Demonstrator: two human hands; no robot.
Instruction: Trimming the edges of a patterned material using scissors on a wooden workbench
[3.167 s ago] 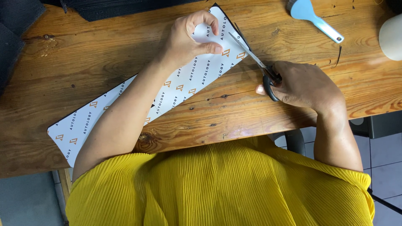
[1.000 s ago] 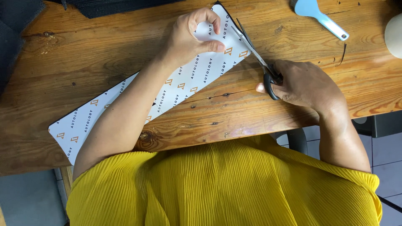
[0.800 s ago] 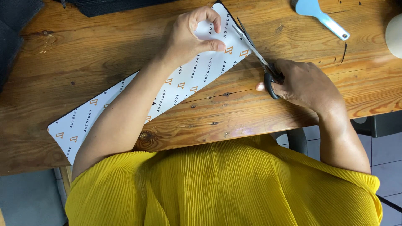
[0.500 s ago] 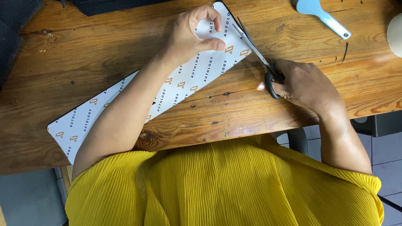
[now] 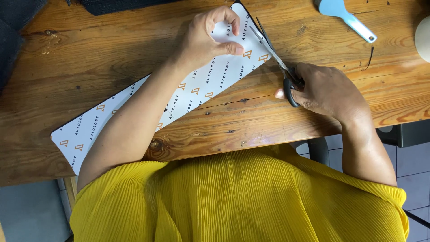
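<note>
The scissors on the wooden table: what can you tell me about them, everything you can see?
The black-handled scissors with slim grey metal blades lie low over the brown wooden table, blades parted and pointing away from the person. The right hand grips the black loops, thumb through one. The blades sit at the far end edge of the long white printed paper strip, which the left hand pins down. Whether the blades touch the paper is hard to tell.

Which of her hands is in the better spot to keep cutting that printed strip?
The right hand, I would say: it already grips the black-handled scissors, whose open blades sit at the far end of the printed strip. The left hand presses the strip onto the wooden table.
</note>
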